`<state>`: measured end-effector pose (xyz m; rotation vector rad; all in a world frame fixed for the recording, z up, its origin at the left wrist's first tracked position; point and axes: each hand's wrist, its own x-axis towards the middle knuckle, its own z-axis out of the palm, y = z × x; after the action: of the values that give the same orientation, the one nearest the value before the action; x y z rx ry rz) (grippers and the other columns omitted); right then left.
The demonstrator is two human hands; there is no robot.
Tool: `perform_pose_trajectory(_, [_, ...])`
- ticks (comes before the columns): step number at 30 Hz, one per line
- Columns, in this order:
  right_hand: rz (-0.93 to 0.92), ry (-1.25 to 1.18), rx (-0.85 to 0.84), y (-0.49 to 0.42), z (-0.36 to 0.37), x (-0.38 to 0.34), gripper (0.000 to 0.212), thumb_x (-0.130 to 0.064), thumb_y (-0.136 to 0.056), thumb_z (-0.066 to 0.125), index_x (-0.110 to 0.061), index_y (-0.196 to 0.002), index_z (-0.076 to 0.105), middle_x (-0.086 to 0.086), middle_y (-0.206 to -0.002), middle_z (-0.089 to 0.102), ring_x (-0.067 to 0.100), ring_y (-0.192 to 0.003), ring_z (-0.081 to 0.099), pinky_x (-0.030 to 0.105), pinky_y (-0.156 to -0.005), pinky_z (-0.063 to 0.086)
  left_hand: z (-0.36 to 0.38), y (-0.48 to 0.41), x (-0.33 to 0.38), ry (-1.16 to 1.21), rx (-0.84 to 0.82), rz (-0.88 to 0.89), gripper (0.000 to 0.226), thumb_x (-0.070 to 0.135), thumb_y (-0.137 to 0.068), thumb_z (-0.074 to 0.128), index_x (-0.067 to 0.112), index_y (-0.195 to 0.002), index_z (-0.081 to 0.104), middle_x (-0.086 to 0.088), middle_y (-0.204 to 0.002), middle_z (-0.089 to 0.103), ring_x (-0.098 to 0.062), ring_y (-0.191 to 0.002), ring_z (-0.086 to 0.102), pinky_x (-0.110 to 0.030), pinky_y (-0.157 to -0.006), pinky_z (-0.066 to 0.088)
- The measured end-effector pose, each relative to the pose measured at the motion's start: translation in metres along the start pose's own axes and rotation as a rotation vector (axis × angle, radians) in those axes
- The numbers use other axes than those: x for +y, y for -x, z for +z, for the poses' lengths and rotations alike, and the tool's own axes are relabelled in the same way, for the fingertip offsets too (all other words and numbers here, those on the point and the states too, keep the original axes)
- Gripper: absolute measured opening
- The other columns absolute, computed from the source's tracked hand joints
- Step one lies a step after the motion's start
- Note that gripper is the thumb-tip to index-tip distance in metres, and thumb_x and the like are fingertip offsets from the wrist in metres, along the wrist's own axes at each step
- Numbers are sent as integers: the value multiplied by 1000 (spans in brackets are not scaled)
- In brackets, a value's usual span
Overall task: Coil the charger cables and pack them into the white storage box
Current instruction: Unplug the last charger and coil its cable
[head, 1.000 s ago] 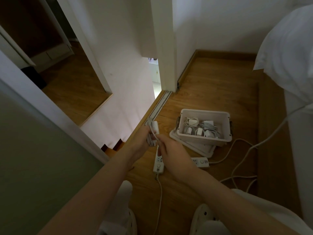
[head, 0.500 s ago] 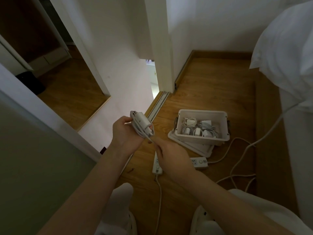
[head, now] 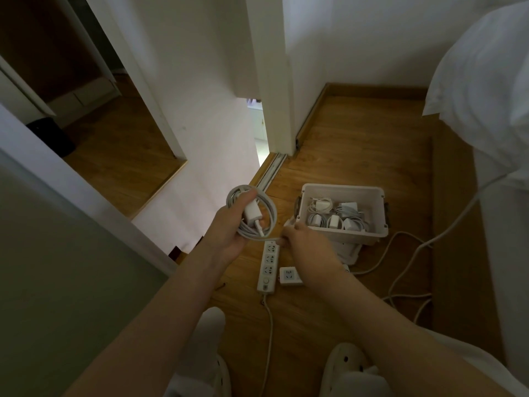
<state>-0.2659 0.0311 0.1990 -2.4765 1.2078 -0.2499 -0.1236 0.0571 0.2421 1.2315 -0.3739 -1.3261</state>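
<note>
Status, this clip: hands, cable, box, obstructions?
Left hand grips coiled white charger cable. Right hand pinches its loose end. White plastic storage box open, several chargers inside. Nothing between hands and box; white power strip on floor beneath.

We are in a home, in what looks like a bedroom corner beside a doorway. The wood floor (head: pixel 357 156) is edged by a matching skirting board (head: pixel 372 88), and the walls (head: pixel 357 38) are plain white. At the right, white bedding (head: pixel 486 81) bulges over the edge of what seems to be a bed. A sliding-door track (head: pixel 270 173) runs along the floor to a white door frame (head: pixel 272 67), and at the far left a second doorway (head: pixel 120 144) opens onto more wood boarding. Household things lie on the floor: a long power strip (head: pixel 267 265), a smaller power strip (head: pixel 289 277), trailing cords (head: pixel 400 253) and a white storage box (head: pixel 343 190) of small chargers (head: pixel 332 220). Near us are white perforated slippers (head: pixel 347 365).
</note>
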Motion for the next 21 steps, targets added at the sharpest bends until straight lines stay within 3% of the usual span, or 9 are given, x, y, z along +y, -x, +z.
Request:
perform_pose_trajectory(4, [143,-545,-68,-4,4,0,24,-14,-97,45,-12,-115,62,-7,-90,59,4,-69,54,15,-60,44,-2,-1,-5,-105,11,-7,26,29,-88,59,8,-103,60,-12,-90,63,-18,-74,62,-27,-59,58])
perform_pose_trajectory(8, [433,-1311,-11,-5,-13,-3,14,-15,-93,53,-15,-95,66,1,-93,68,16,-90,66,20,-69,55,-2,3,-9,-138,-23,-18,36,32,-88,58,5,-111,58,-13,-90,63,-18,-71,63,-27,-55,55])
perform_pose_trajectory(12, [634,-1731,11,-6,-19,-2,24,-7,-91,55,2,-113,54,17,-106,67,23,-93,67,33,-84,56,6,5,-10,-71,-82,-29,25,31,-91,54,10,-104,57,-10,-82,60,-11,-53,60,-22,-46,49])
perform_pose_trajectory(15, [721,-1868,95,-10,-23,3,29,-1,-92,47,-1,-121,49,15,-98,61,15,-74,59,31,-78,54,9,4,-13,-22,-80,-41,22,29,-91,54,12,-104,55,-10,-84,59,-11,-52,59,-22,-46,49])
perform_pose_trajectory(18, [668,-1668,93,-11,-24,3,35,-1,-97,39,-6,-131,45,8,-87,60,9,-63,49,25,-65,48,8,3,-10,3,-50,-29,19,29,-91,55,14,-102,55,-11,-84,58,-12,-53,58,-23,-46,50])
perform_pose_trajectory(21, [580,-1429,47,-10,-20,-1,27,-5,-98,40,-5,-117,58,2,-77,56,7,-57,45,19,-57,43,6,1,-8,22,-2,-14,21,30,-90,57,14,-104,56,-14,-93,58,-16,-65,59,-24,-49,53])
